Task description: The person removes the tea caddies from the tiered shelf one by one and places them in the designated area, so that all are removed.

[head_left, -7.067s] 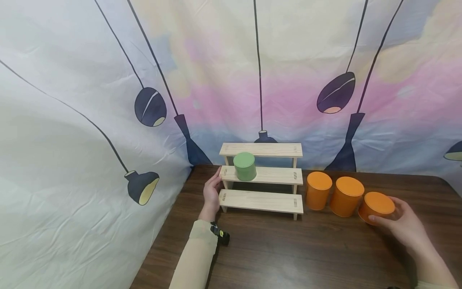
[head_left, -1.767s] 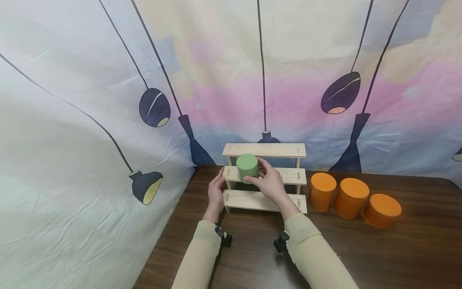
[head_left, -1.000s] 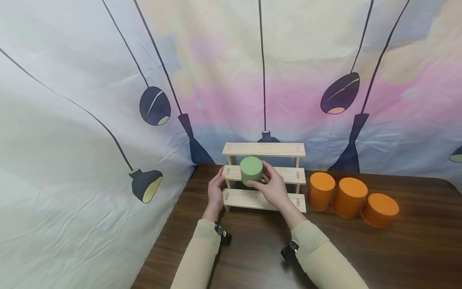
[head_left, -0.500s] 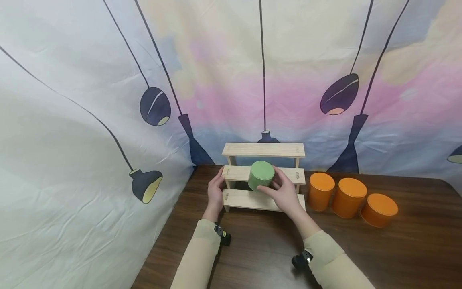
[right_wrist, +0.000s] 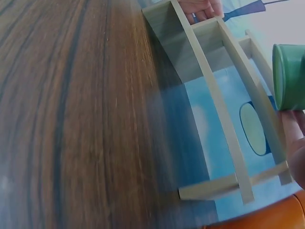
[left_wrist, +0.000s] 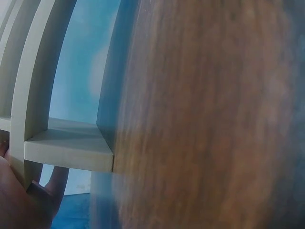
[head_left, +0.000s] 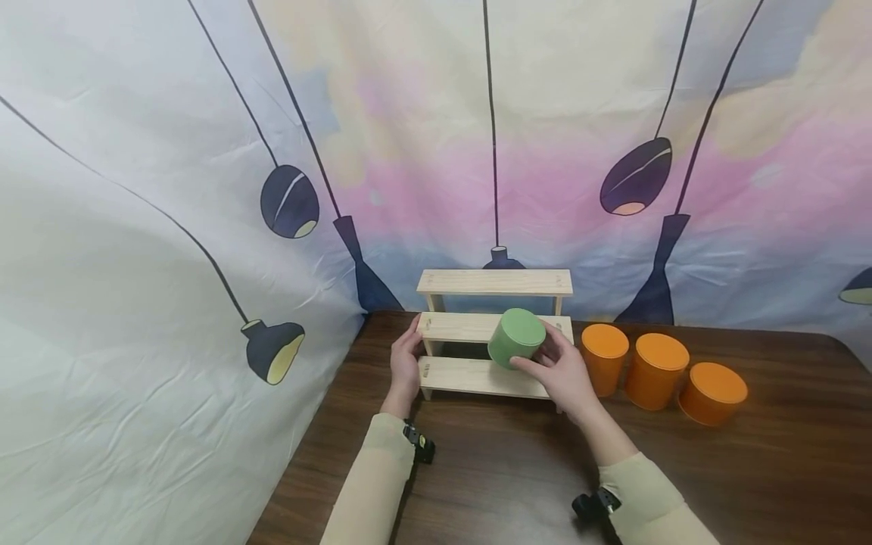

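A green canister [head_left: 516,337] is tilted in my right hand [head_left: 563,372], which grips its lower side between thumb and fingers. In the head view it overlaps the middle and bottom boards of a three-step wooden shelf [head_left: 453,327]. The right wrist view shows the canister [right_wrist: 290,76] on the outer side of the boards, with my fingers at its base. At the shelf's left end, my left hand [head_left: 405,366] holds the middle board. The left wrist view has that hand [left_wrist: 21,205] wrapped about the pale wood [left_wrist: 71,148].
Three orange canisters, a slim one [head_left: 603,359], a wider one [head_left: 656,371] and a short one [head_left: 713,393], stand in a row right of the shelf on the dark wooden table [head_left: 490,462]. A curtain printed with lamps [head_left: 531,151] hangs behind.
Earlier my right hand was at the short orange canister, then took hold of the green one on the middle step. Since then it has carried it rightward, toward me, and tilted it. The left hand stays put.
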`<state>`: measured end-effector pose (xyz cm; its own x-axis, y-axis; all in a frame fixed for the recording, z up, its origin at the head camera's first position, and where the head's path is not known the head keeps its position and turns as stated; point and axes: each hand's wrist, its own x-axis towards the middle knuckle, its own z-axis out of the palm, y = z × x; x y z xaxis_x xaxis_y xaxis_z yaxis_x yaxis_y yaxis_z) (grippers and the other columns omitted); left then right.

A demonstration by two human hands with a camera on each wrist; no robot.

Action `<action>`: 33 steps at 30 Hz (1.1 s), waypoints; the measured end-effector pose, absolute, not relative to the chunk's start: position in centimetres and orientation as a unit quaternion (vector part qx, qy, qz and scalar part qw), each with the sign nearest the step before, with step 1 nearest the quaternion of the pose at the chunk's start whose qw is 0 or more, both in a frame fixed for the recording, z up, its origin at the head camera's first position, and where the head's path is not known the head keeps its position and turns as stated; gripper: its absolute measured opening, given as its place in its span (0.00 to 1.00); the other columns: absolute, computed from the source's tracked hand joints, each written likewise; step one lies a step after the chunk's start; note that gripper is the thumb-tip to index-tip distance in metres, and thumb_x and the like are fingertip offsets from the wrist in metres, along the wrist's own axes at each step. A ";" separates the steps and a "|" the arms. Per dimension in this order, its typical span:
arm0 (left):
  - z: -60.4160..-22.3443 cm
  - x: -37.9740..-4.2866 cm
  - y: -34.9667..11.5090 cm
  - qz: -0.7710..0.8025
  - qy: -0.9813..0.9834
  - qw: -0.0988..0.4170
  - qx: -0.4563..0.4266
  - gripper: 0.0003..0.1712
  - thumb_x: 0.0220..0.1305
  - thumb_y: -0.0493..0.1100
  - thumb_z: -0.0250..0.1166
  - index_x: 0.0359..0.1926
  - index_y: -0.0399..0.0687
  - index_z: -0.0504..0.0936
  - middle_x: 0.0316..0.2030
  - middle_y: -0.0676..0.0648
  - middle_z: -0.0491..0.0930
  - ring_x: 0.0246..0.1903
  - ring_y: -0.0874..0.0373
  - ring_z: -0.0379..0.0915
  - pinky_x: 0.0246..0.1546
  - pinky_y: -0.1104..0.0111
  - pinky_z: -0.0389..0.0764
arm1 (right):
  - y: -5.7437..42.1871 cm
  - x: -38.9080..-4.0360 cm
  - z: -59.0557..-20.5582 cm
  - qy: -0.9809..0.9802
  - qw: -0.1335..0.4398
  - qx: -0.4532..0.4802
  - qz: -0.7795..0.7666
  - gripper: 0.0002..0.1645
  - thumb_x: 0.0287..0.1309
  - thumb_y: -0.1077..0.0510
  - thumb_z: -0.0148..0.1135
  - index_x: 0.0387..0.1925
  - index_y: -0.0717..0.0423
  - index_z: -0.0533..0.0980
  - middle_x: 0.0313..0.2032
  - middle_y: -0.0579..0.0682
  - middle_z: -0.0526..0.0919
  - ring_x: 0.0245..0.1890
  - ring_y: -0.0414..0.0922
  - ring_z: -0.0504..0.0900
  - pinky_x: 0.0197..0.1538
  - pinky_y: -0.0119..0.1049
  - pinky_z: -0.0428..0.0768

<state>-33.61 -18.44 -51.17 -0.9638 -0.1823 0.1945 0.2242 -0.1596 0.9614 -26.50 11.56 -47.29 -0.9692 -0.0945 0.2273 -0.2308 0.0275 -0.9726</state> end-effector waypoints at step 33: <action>-50.9 -33.3 -18.3 -0.749 -0.647 0.138 -0.019 0.28 0.82 0.38 0.48 0.77 0.40 0.71 0.76 0.42 0.68 0.76 0.45 0.63 0.78 0.49 0.59 | 24.8 -19.6 -46.1 -0.765 0.137 0.060 0.626 0.49 0.61 0.63 0.79 0.80 0.50 0.66 0.58 0.30 0.79 0.54 0.21 0.80 0.50 0.21 0.82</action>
<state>-33.28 -18.29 -50.93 -0.9611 -0.1834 0.2068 0.2313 -0.1241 0.9649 -19.56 24.81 -46.07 -0.9553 0.0792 0.2847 -0.2633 0.2090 -0.9418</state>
